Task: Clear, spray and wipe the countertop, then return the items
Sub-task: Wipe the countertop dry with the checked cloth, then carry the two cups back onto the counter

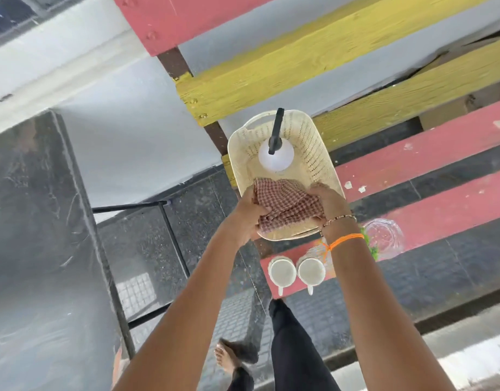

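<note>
A cream plastic basket (pixel 313 142) is held up in front of me, over a red and yellow slatted bench. Inside it stands a white spray bottle (pixel 275 160) with a black nozzle, and a red-checked cloth (pixel 285 204) lies bunched at its near end. My left hand (pixel 247 213) grips the near left rim and the cloth. My right hand (pixel 329 200) grips the near right rim, fingers over the cloth. The dark stone countertop (pixel 37 221) lies to the left.
Two white cups (pixel 282 270) sit on a red slat (pixel 440 153) below the basket, with a clear glass jar (pixel 384 238) and a bit of green beside them. A black metal frame (pixel 169 230) stands between countertop and bench. My legs are over the tiled floor.
</note>
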Available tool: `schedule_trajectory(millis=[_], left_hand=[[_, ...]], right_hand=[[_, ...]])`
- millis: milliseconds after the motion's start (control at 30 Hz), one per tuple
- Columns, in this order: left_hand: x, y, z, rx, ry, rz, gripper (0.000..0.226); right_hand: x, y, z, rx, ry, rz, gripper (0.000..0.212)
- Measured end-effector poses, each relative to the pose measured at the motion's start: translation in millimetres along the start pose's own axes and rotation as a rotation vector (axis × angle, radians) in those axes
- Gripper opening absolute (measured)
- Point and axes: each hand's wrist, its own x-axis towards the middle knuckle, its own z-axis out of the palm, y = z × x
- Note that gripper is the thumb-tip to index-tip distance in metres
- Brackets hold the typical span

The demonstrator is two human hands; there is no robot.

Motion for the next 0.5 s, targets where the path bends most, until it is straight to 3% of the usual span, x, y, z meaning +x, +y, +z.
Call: schedule_trajectory(millis=[133,233,300,367,500], left_hand=[[27.2,5.2,8.4,0.231,0.093,0.042,0.068],[32.9,6.6,16.3,0.432,0.122,0.091,0.06],[32.4,6.4,21.1,0.517,0.171,0.093,0.056],[24.6,2.6,22.9,0.477,0.188,0.121,0.054],[-3.2,-22.4,15.4,0.379,0.355,0.263,0.034]], right_hand=[[21.4,2.0,2.1,-0.334,0.15,-0.152,0.021],[31.5,-4.2,3.4,-0.664,0.101,-0.181,0.007],[34.3,-10.1,4.2,-0.776,0.029,-0.204,0.014],[31.4,-7.6,1.3,-0.78,0.021,-0.249,0.018],[0.1,7.8,-12.6,-0.512,0.025,-0.338,0.022]])
